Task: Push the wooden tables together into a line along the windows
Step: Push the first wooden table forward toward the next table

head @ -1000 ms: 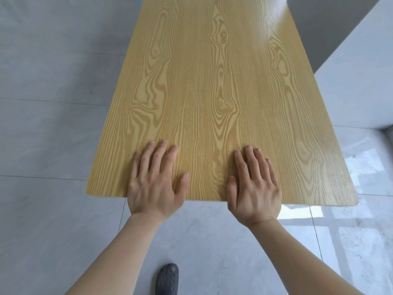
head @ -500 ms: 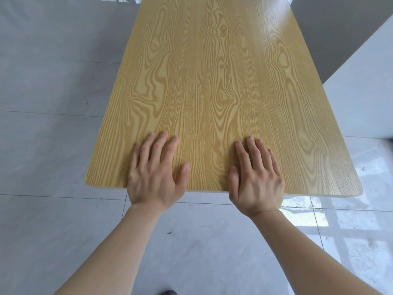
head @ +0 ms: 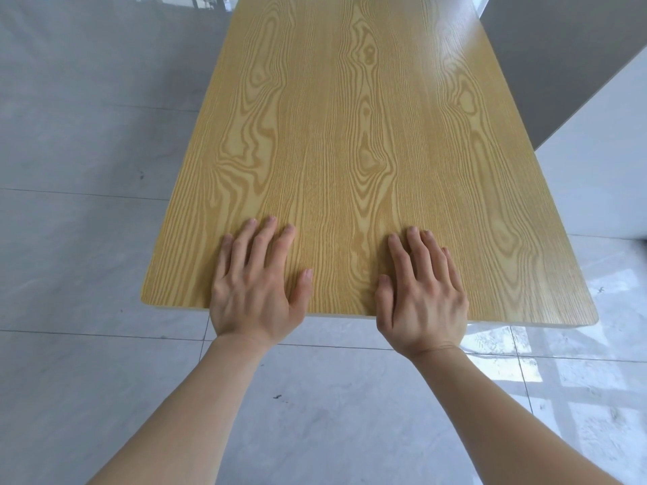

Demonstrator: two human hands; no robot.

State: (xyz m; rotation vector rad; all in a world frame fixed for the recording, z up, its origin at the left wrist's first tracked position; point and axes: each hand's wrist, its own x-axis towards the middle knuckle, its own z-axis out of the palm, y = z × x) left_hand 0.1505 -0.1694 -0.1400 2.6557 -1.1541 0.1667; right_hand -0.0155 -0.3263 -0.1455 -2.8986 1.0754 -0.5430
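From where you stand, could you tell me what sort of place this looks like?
Probably an indoor hall or canteen-like room, sparsely furnished: a wooden table, glossy grey floor tiles mirroring window light, and a white wall on the right. Both hands, left hand and right hand, press flat on the table.

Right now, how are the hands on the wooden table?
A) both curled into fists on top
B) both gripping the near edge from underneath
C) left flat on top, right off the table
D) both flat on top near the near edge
D: the left hand and right hand both lie palm down, fingers straight, on the wooden table just inside its near edge.
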